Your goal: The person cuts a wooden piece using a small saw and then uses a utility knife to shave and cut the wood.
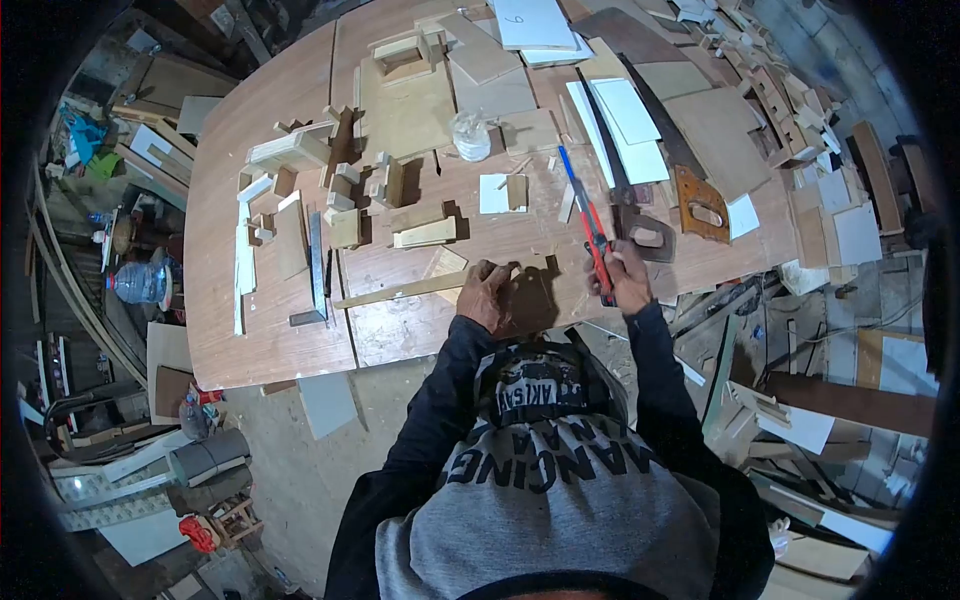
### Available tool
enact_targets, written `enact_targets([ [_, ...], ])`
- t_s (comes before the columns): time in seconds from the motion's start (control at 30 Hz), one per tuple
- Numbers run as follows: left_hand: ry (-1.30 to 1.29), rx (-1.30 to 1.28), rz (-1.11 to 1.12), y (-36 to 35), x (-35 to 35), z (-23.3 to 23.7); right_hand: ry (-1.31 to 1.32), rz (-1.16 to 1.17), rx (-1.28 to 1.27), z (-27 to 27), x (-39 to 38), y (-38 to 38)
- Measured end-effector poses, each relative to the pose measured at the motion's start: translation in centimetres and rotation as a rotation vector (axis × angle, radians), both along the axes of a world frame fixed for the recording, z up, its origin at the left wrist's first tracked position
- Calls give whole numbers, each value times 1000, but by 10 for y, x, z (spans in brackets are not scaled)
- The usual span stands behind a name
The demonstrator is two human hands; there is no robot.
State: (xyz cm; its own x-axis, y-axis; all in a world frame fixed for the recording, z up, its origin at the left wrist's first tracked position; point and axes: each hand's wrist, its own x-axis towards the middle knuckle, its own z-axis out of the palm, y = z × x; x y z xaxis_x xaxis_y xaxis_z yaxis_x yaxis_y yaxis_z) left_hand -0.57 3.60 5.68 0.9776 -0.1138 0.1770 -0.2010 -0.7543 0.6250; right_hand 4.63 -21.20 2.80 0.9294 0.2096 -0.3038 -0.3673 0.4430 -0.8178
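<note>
My left hand [485, 293] is closed round the right part of a long thin wooden strip [405, 290] lying near the table's front edge. A small pale wood piece [447, 268] lies flat beside that strip. In my right hand [627, 277] is the red handle of a hacksaw [592, 222], whose blue front end points away from me. Just right of it, a dark-handled saw [645, 238] lies on the table. Ahead of my left hand sit a small wooden block [425, 233] and a white square [495, 195] with a wood piece on it.
The wooden table [300, 350] carries small wooden assemblies [290, 150] at the left, a metal square [317, 270], a plastic tub [470, 136], white sheets [625, 110] and a wooden-handled saw [702, 207]. Wood scraps and a water bottle [140, 283] stand around it.
</note>
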Motion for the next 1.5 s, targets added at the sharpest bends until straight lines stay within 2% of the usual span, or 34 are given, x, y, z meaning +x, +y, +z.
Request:
enact_targets([
  [0.03, 2, -2, -10, 0, -1, -4, -18, 75, 1, 4, -14, -2],
  [0.1, 87, 53, -9, 1, -2, -16, 29, 29, -12, -30, -45, -6],
  [0.13, 89, 51, -22, 1, -2, -18, 74, -7, -24, -26, -54, -1],
  [0.17, 65, 82, -31, -1, -4, -19, 123, 71, -163, -20, -62, -4],
  [0.27, 56, 151, -89, -2, -8, -28, 289, -78, -78, 7, -91, 20],
  [0.33, 70, 197, -131, 0, -12, -36, 296, -61, -89, 18, -102, 30],
  [0.4, 57, 280, -156, 1, -16, -40, 240, -158, -71, 27, -111, 43],
  [0.53, 28, 239, -148, 0, -19, -39, 239, -29, -76, 20, -121, 48],
  [0.6, 21, 274, -137, -1, -20, -36, 231, -74, -92, 19, -126, 58],
  [0.67, -7, 286, -159, 1, -22, -41, 133, -64, -363, 14, -130, 66],
  [0.73, -40, 301, -178, 4, -20, -50, 96, -85, -364, 3, -137, 71],
  [0.8, -14, 273, -206, 5, -17, -54, 123, -99, -573, -2, -144, 76],
  [0.83, -18, 275, -213, 5, -16, -53, 168, 12, -574, -8, -142, 68],
  [0.87, -21, 290, -214, 4, -18, -53, 170, 7, -572, -21, -145, 72],
  [0.93, -42, 316, -222, 4, -12, -52, -588, -273, -1067, -54, -141, 84],
  [0.97, -70, 326, -229, 5, -13, -58, -525, -129, -990, -67, -143, 77],
  [1.0, -95, 337, -236, 5, -15, -63, -519, -131, -987, -53, -140, 77],
  [1.07, -73, 350, -236, 5, -16, -61, -15, 247, -1046, 9, -126, 83],
  [1.1, -57, 355, -232, 3, -15, -59, -30, 316, -1166, 25, -125, 85],
  [1.13, -54, 360, -238, 2, -14, -57, -24, 313, -1160, 8, -127, 83],
  [1.17, -51, 339, -251, 2, -13, -55, -174, 336, -1264, -20, -130, 81],
  [1.2, -50, 319, -261, 2, -12, -53, -330, 359, -1363, -21, -128, 82],
  [1.33, -54, 323, -248, 0, -11, -46, -313, 343, -1474, -13, -126, 84],
  [1.4, -80, 310, -243, -1, -11, -42, -139, 437, -1415, -11, -124, 86],
  [1.43, -79, 311, -244, -1, -11, -43, -137, 437, -1414, -13, -124, 86],
  [1.5, -88, 349, -241, -1, -11, -44, -213, 329, -1392, -18, -127, 87],
])
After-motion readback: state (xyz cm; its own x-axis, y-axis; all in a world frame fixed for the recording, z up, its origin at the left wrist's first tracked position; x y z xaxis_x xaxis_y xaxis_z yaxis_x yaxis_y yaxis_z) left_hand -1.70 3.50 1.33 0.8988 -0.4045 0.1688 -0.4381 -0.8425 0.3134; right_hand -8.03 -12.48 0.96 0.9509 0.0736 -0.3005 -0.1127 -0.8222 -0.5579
